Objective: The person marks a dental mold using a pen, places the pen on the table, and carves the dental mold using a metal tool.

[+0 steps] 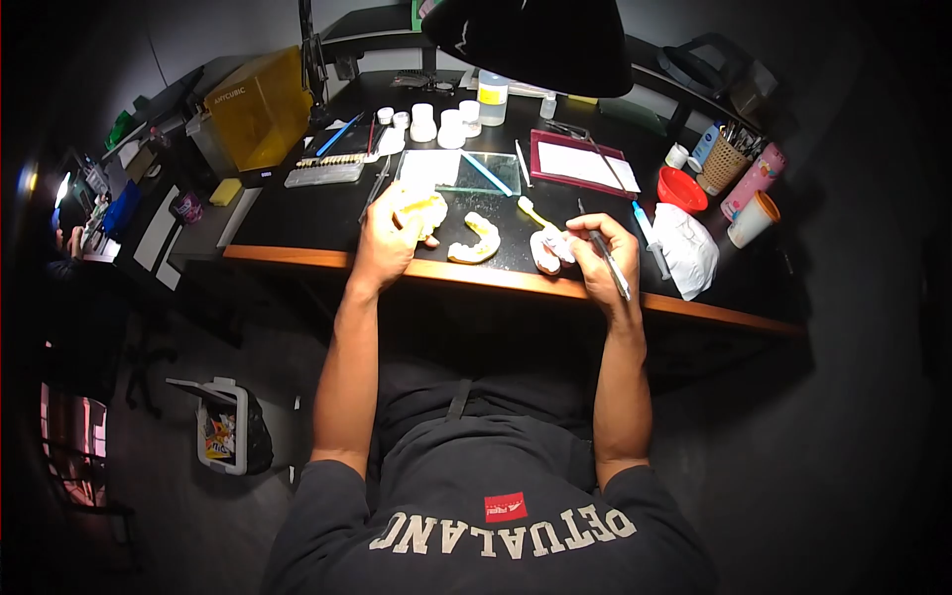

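Note:
My left hand (385,248) is closed around a pale yellow dental cast (423,210), lifted over the table's front edge. Between the fingers of my right hand (607,256) is a slim, dark and silvery pen-like tool (612,270), its rear end pointing back toward me. A horseshoe-shaped dental arch model (478,241) lies on the black tabletop between my hands. Just left of my right fingers rests a white and pinkish dental piece (546,252), partly covered by them. A yellow toothbrush (536,212) lies behind it.
At the back stand several white jars (423,123) and a labelled bottle (492,99). A glass slab (486,173) carries a blue-handled brush. Rightward are a red bowl (682,188), a syringe (652,241) and a white bag (686,253). A black lamp shade (531,45) hangs overhead.

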Demonstrator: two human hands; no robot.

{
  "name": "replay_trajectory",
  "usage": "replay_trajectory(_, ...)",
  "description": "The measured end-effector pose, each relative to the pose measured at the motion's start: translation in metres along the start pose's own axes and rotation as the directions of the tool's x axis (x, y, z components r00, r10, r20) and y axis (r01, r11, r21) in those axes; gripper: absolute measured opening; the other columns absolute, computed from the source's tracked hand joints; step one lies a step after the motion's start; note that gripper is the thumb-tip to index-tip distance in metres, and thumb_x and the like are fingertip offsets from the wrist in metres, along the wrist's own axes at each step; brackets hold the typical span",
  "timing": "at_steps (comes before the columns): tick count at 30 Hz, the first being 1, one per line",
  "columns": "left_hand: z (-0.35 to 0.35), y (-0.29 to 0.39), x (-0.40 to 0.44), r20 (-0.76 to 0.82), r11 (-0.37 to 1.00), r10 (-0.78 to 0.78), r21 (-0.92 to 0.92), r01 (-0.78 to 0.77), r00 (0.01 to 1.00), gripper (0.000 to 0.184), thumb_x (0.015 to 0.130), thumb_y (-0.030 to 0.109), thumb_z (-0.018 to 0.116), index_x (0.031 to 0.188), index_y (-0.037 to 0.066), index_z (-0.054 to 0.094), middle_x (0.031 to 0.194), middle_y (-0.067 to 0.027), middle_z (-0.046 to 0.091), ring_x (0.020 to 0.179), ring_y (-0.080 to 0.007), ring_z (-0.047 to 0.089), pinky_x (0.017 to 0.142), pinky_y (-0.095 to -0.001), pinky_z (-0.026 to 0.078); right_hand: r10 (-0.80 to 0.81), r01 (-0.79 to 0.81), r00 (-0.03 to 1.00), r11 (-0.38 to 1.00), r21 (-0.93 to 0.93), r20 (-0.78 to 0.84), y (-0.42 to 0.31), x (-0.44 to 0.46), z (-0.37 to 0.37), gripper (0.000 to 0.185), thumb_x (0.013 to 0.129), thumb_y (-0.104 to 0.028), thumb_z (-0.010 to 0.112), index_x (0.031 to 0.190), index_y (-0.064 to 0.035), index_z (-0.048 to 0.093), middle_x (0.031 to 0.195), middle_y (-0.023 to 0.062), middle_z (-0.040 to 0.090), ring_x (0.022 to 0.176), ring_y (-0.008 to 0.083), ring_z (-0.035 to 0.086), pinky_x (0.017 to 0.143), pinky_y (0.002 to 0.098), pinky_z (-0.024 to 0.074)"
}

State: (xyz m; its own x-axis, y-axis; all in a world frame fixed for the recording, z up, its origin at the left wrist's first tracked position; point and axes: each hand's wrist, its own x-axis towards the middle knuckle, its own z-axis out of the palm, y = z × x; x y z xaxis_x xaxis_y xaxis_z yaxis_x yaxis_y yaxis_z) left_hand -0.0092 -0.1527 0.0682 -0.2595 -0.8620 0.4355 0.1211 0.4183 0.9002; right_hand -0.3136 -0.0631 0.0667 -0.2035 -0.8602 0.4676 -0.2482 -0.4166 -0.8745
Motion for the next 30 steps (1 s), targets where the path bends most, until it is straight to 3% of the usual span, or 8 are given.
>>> replay_trajectory(4,0.003,0.004,-0.001,0.0,1.0,-0.021,-0.02,0.021,1.0,0.021,0.099,0.009,0.067,0.118,-0.001,0.064,0.107,-0.0114,0.073,0.093,-0.0151,0.073,0.07,-0.0287,0.063,-0.006,0.005,1.0,0.998,-0.061,-0.024,0.001,0.0,-0.002,0.014,0.089,0.0,0.072,0.103,0.0009,0.074,0.087,0.0033,0.072,0.075,0.0041,0.062,0.069,0.0217,0.0512)
replay_trajectory(7,0.002,0.004,0.001,-0.003,0.999,-0.024,-0.022,0.024,1.0,0.021,0.099,0.011,0.068,0.117,-0.001,0.064,0.107,-0.0109,0.073,0.091,-0.015,0.072,0.069,-0.0286,0.063,0.026,-0.025,0.999,0.997,-0.067,0.027,0.0,0.0,-0.004,0.018,0.092,0.004,0.067,0.109,0.0029,0.069,0.094,0.0087,0.074,0.084,0.0115,0.07,0.077,0.0249,0.0558)
replay_trajectory(11,0.002,0.001,0.0,-0.009,1.0,-0.008,-0.027,0.008,1.0,0.022,0.099,0.012,0.069,0.116,-0.001,0.065,0.106,-0.0107,0.073,0.091,-0.0149,0.072,0.068,-0.0284,0.063,-0.014,0.014,1.0,1.0,0.006,-0.008,0.0,-0.001,0.0,0.014,0.089,0.001,0.073,0.103,-0.0001,0.074,0.087,0.0009,0.07,0.071,0.0028,0.058,0.065,0.0204,0.0474)
replay_trajectory(17,0.001,0.002,0.0,0.001,0.999,-0.022,-0.036,0.022,1.0,0.021,0.099,0.011,0.067,0.115,-0.002,0.065,0.105,-0.0105,0.073,0.09,-0.0145,0.072,0.068,-0.0289,0.063,-0.012,0.012,1.0,1.0,0.028,-0.015,0.004,0.001,-0.001,0.014,0.089,0.001,0.072,0.103,-0.0007,0.074,0.086,0.0003,0.069,0.073,0.003,0.058,0.066,0.0204,0.0475)
replay_trajectory(21,0.004,0.011,-0.002,0.009,0.998,-0.058,0.033,0.058,0.998,0.018,0.095,0.002,0.064,0.112,-0.003,0.069,0.107,-0.0108,0.074,0.09,-0.0144,0.072,0.073,-0.0282,0.062,-0.029,0.029,0.999,1.0,0.01,-0.017,0.004,0.001,-0.002,0.014,0.089,0.001,0.072,0.103,-0.0003,0.074,0.086,0.001,0.069,0.073,0.0034,0.059,0.066,0.0208,0.0482)
replay_trajectory(24,-0.004,-0.004,0.001,0.107,0.971,0.138,0.181,-0.155,0.985,0.021,0.094,-0.005,0.058,0.108,-0.005,0.073,0.105,-0.0105,0.076,0.088,-0.0138,0.073,0.08,-0.0261,0.06,-0.04,0.04,0.999,0.999,0.011,-0.024,0.002,-0.001,-0.001,0.014,0.089,0.001,0.072,0.103,-0.0001,0.074,0.085,0.0011,0.069,0.073,0.0036,0.059,0.067,0.0209,0.0483)
replay_trajectory(27,0.0,0.003,-0.001,0.09,0.992,0.051,0.114,-0.061,0.995,0.023,0.091,-0.014,0.058,0.105,-0.004,0.075,0.105,-0.0102,0.076,0.093,-0.0144,0.073,0.087,-0.0267,0.059,-0.04,0.04,0.999,0.999,-0.001,-0.019,-0.001,0.0,-0.001,0.013,0.089,0.002,0.072,0.102,-0.0002,0.074,0.085,0.0004,0.069,0.072,0.0036,0.058,0.066,0.0204,0.0471)
replay_trajectory(30,0.0,0.001,-0.002,0.097,0.993,0.063,0.095,-0.073,0.993,0.024,0.091,-0.014,0.058,0.106,-0.004,0.074,0.102,-0.0096,0.076,0.094,-0.0144,0.074,0.089,-0.0271,0.059,-0.023,0.024,1.0,0.999,0.025,-0.01,0.001,0.0,-0.001,0.015,0.088,0.003,0.072,0.102,-0.0009,0.074,0.087,-0.0009,0.069,0.072,0.003,0.057,0.067,0.0205,0.0465)
